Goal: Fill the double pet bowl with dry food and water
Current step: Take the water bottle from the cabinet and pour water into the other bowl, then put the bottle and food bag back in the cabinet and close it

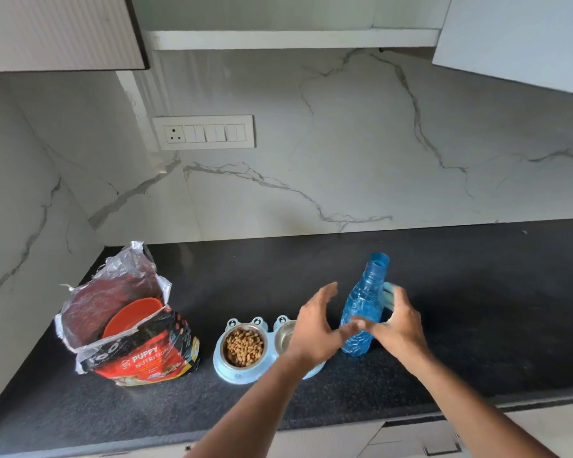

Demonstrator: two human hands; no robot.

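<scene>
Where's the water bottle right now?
Head view: the blue bottle stands uncapped on the counter, just right of the double bowl, between both hands.

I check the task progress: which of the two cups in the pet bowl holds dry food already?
The left cup of the double pet bowl, nearer the food bag, is full of brown kibble. The right cup, partly behind the left hand, shows bare metal.

"PUPPY NUTRITION" on food bag (139,355)

Bare counter (477,292) right of bottle (364,305); food bag (139,342) crowds left
</scene>
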